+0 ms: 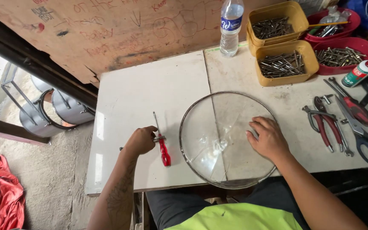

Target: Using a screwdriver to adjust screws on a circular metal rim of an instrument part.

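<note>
Glass lid (228,138), flat at the bench (150,89) near edge, overhangs it slightly; the right hand (269,138), fingers spread, presses on its right side. The left hand (141,140), fingers curled, pinches a small metal part beside the red-handled screwdriver (162,142), whose long axis runs near-to-far, tip toward the far edge. Risk: reduced pressure could let the lid slide off.

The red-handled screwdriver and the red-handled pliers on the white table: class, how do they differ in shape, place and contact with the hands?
The red-handled screwdriver is one straight shaft; the red-handled pliers have two curved handles. The screwdriver lies left of the round glass lid, the pliers to its right. The left hand rests at the screwdriver; the right hand presses the lid, away from the pliers. Both lie flat on the white table.
</note>
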